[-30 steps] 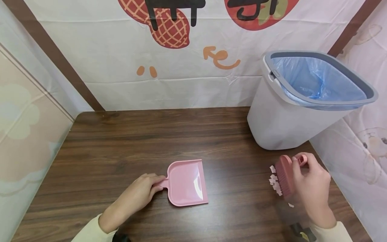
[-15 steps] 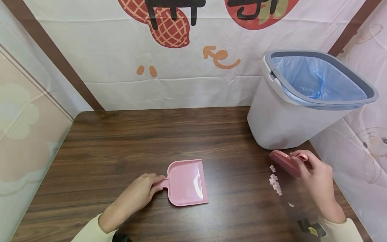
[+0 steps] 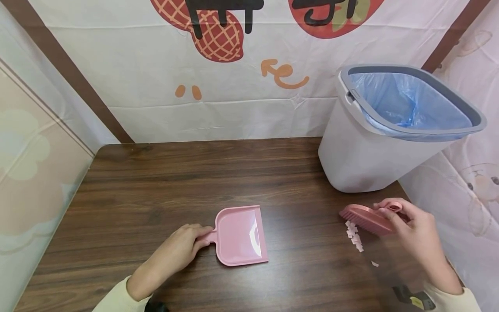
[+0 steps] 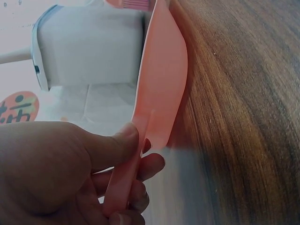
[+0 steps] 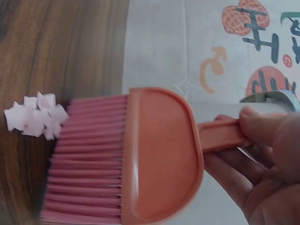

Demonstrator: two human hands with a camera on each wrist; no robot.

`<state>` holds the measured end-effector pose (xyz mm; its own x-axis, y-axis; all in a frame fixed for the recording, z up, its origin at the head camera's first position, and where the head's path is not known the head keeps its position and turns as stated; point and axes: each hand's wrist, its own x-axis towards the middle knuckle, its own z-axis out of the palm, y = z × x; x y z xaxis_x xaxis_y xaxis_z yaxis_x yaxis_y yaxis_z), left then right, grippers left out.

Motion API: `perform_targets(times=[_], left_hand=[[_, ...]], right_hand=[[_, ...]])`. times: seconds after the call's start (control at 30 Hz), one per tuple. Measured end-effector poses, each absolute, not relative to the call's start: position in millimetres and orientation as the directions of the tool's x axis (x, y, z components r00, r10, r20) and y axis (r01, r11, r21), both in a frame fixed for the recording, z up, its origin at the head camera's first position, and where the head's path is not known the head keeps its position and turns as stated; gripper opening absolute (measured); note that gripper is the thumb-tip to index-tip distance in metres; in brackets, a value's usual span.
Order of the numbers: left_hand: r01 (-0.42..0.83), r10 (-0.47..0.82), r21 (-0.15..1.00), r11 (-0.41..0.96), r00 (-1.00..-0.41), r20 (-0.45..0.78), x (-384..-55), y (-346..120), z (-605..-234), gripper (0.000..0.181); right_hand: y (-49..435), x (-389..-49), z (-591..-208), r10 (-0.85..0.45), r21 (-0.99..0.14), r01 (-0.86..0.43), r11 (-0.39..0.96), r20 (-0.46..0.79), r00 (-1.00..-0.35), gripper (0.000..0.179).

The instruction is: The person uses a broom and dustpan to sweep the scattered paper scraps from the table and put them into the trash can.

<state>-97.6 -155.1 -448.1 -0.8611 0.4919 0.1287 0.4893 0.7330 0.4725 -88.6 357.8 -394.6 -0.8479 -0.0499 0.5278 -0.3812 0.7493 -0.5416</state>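
A pink dustpan (image 3: 238,237) lies on the table with its wide lip facing right. My left hand (image 3: 177,249) grips its handle, thumb on top and fingers curled beneath in the left wrist view. On the right, my right hand (image 3: 417,232) holds a pink hand brush (image 3: 368,219) by its short handle. The brush is tilted, its bristles (image 5: 86,159) right beside a small heap of pale paper scraps (image 3: 354,236). One scrap (image 3: 375,264) lies apart, nearer the table's front.
Behind the brush stands a white bin (image 3: 362,156) with a grey rim and a blue bag (image 3: 409,102) inside. A printed cloth (image 3: 249,117) hangs along the back of the wooden table (image 3: 187,177). More cloth hangs at both sides.
My right hand has lifted the brush off the right of the scraps, turned it, and brought it to their far side. The topmost scrap has moved nearer the others. Dustpan and left hand stay put.
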Motion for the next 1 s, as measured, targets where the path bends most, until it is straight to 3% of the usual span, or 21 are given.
perform_targets(times=[0.2, 0.47, 0.7, 0.9, 1.0], left_hand=[[0.488, 0.491, 0.471, 0.735, -0.862, 0.126, -98, -155, -447, 0.025], [0.490, 0.497, 0.473, 0.732, -0.859, 0.122, -99, -155, -447, 0.024], [0.492, 0.498, 0.468, 0.734, -0.859, 0.122, -99, -156, -449, 0.024], [0.494, 0.497, 0.459, 0.738, -0.859, 0.125, -99, -155, -448, 0.024], [0.486, 0.489, 0.461, 0.742, -0.863, 0.123, -98, -155, -448, 0.025]], right_hand=[[363, -85, -389, -0.096, -0.560, -0.399, 0.726, 0.491, -0.866, 0.032], [370, -82, -380, -0.043, -0.657, -0.370, 0.657, 0.457, -0.889, 0.028], [405, -90, -372, -0.345, -0.777, -0.484, 0.402, 0.361, -0.866, 0.030], [420, -99, -376, -0.548, -0.797, -0.451, 0.402, 0.185, -0.816, 0.038], [419, -103, -381, -0.588, -0.830, -0.416, 0.372, 0.137, -0.797, 0.037]])
